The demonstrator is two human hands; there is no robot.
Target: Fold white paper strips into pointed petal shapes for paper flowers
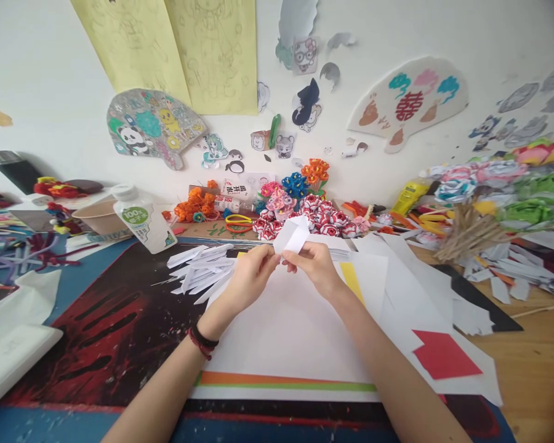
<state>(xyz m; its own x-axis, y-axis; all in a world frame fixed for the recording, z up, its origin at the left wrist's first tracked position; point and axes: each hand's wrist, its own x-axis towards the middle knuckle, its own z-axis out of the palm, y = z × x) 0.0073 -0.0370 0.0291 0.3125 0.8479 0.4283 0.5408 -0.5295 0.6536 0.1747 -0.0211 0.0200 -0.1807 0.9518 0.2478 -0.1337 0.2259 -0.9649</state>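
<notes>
A small folded piece of white paper (294,235) is held up between my two hands, above the stack of paper. My left hand (253,274) pinches its lower left edge between thumb and fingers. On the other side, my right hand (317,266) grips the lower right part, thumb in front. Beneath both hands lies a large white sheet (295,332), with orange and green sheets peeking out at its near edge. Left of my left hand is a pile of folded white paper strips (203,267).
A white bottle (144,218) stands at the back left. Red-and-white paper flowers (321,218) and orange flowers (194,206) line the wall. On the right lie a red paper piece (445,355) and a bundle of sticks (466,231). A white box (18,363) sits at the left edge.
</notes>
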